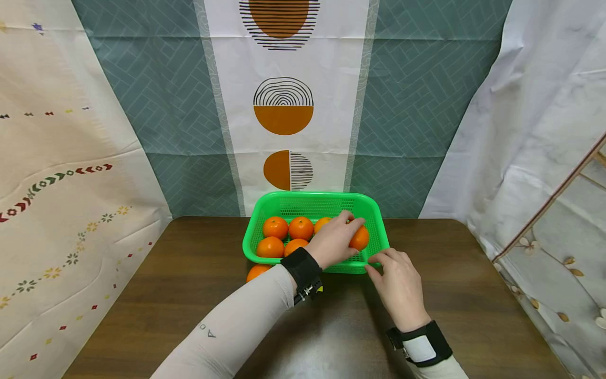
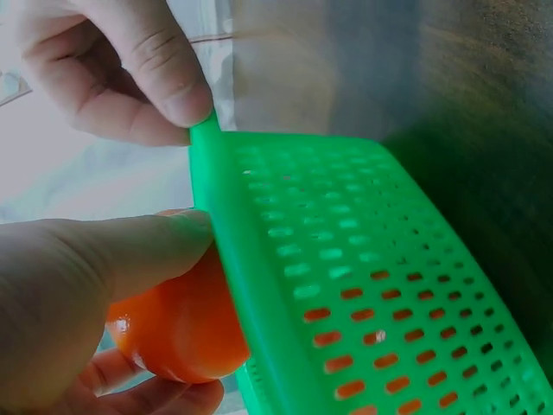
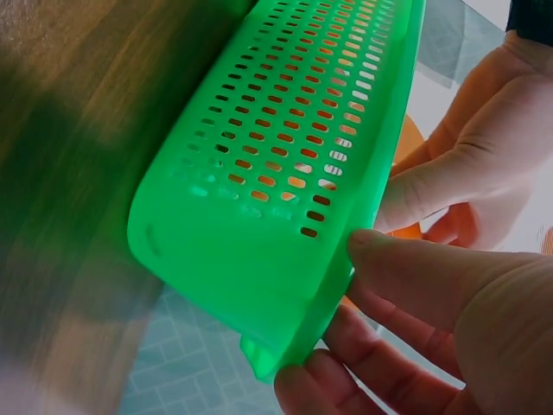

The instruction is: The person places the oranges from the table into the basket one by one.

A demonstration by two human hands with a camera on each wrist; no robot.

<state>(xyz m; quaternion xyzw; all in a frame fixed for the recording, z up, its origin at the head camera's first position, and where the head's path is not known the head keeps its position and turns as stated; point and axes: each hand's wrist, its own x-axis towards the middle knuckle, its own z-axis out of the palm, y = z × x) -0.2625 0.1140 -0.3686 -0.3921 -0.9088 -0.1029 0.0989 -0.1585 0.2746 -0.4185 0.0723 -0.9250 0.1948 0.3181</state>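
Patterned cloth hangings are seen behind a dark wooden table [image 1: 189,295], on which a green perforated basket [image 1: 303,202] stands at the far edge. Several oranges lie inside the basket, and one orange [image 1: 258,272] lies on the table just outside its near left corner. The left hand [image 1: 333,239] is reached over the near rim, its fingers curled round an orange [image 1: 360,238] at the basket's right end; the left wrist view confirms the grasp, the thumb [image 2: 130,251] being pressed over the fruit beside the basket wall. The right hand [image 1: 400,287] is set at the near right corner, the rim pinched between its fingertips. The step in hand is judged to be the handling of one orange while the basket is steadied. A firm hold on the rim is called for next.
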